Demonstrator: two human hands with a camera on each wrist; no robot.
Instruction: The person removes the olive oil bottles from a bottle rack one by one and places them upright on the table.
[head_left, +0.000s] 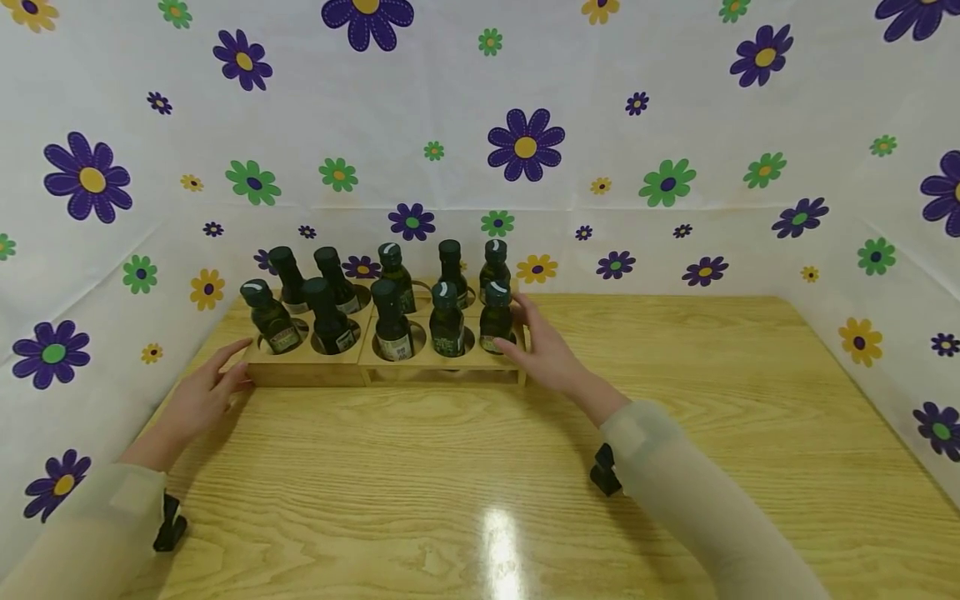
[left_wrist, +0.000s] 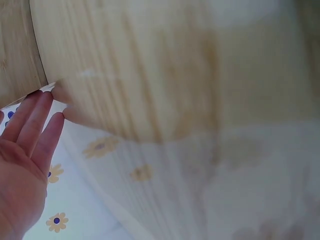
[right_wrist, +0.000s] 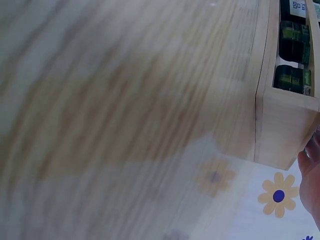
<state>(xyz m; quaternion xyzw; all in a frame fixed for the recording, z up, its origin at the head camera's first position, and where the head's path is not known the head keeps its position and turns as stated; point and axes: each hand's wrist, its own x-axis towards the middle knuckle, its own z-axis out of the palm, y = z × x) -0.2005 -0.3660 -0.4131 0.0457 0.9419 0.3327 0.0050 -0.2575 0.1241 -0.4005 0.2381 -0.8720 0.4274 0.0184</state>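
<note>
Two wooden bottle racks stand end to end at the back left of the table, a left rack [head_left: 307, 375] and a right rack [head_left: 487, 362]. Several small dark green bottles, such as the front left bottle [head_left: 270, 321] and the front right bottle [head_left: 495, 317], sit in their round holes. My left hand [head_left: 198, 404] has its fingers extended to the left rack's outer end. At the far end of the right rack, my right hand [head_left: 551, 358] rests against the side, thumb by the front corner. In the right wrist view its fingertips are mostly cut off.
The wood-grained table [head_left: 675, 375] stretches forward and to the right of the racks. White cloth with printed flowers [head_left: 450, 100] hangs close behind the racks and along both sides. A small black device [head_left: 168, 523] is strapped at the left wrist, another [head_left: 606, 471] at the right.
</note>
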